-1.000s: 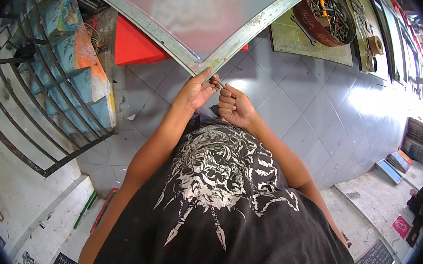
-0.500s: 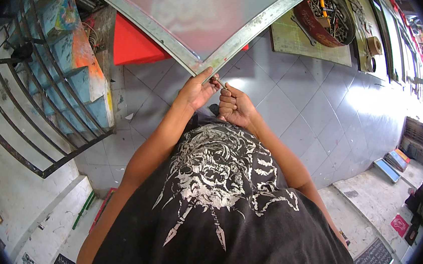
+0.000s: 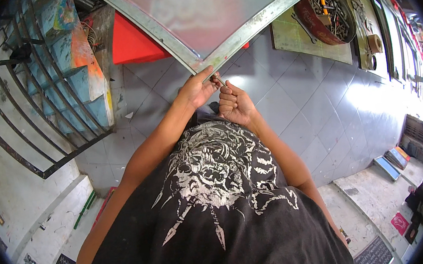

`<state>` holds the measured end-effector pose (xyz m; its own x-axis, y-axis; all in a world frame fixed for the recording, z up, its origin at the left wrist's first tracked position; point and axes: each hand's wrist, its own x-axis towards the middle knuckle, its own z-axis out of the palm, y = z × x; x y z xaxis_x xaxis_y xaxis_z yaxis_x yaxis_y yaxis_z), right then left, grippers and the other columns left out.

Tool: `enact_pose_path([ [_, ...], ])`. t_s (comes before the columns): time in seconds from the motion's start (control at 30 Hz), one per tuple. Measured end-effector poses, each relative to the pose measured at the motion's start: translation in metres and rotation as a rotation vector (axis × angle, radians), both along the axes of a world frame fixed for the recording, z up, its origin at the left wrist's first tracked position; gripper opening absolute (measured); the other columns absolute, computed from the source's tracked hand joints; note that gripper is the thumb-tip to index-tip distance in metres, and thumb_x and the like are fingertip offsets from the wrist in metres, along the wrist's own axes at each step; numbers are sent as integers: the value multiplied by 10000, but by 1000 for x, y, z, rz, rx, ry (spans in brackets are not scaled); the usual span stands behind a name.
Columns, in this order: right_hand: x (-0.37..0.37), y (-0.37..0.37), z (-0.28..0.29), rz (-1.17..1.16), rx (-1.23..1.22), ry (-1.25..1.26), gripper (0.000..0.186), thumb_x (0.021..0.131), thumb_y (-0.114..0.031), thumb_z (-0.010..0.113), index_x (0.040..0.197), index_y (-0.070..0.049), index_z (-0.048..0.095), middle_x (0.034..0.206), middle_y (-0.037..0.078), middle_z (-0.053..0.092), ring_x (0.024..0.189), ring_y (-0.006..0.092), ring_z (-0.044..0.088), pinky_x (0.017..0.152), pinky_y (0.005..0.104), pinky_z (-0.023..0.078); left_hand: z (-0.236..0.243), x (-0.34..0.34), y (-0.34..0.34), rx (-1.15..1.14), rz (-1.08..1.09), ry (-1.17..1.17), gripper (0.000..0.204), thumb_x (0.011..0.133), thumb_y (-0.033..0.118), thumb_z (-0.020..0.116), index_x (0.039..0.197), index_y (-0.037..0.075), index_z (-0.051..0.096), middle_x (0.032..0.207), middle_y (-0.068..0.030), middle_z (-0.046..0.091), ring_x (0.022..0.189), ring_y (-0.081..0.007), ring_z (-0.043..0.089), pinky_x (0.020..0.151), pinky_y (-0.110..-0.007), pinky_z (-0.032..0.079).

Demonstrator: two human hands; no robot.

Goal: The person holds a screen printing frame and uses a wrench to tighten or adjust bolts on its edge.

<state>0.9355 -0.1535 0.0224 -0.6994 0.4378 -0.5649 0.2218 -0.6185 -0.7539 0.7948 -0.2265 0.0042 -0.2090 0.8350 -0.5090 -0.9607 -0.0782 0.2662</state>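
Left hand [image 3: 198, 88] closed on the near corner of the metal screen frame [image 3: 243, 31], right hand [image 3: 236, 104] just beside it fisted round a thin tool [image 3: 220, 80] at that corner; best to keep frame pinned steady, work tool tip in small controlled pushes.
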Motion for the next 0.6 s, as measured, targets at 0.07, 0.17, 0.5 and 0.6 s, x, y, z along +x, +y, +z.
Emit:
enact_pose_path([
  [0.07,-1,0,8,48,199,-95,355,976,-319,473,737,-58,501,544,3,440,442,171,408,449,298,349,1,-1,-1,-24,-7,22,289,899,200,628,1106,25,527,880,-62,543,831,-160,509,784,-334,456],
  [0.17,-2,1,24,120,501,-239,350,972,-288,486,722,-43,496,528,14,440,444,178,444,460,297,373,7,-1,-3,15,-24,25,289,899,194,627,1107,20,526,882,-62,537,827,-159,500,781,-322,452],
  [0.5,0,4,6,74,371,-208,370,976,-345,465,762,-46,507,560,39,475,476,174,467,476,295,393,5,1,1,-9,8,22,285,906,197,619,1109,17,530,872,-53,529,812,-141,484,779,-307,452],
  [0.6,-1,10,16,53,56,-199,373,983,-369,450,781,-63,518,590,15,497,468,143,446,463,258,375,3,0,0,23,-9,16,275,906,200,619,1099,21,537,876,-52,535,808,-141,487,771,-305,455],
])
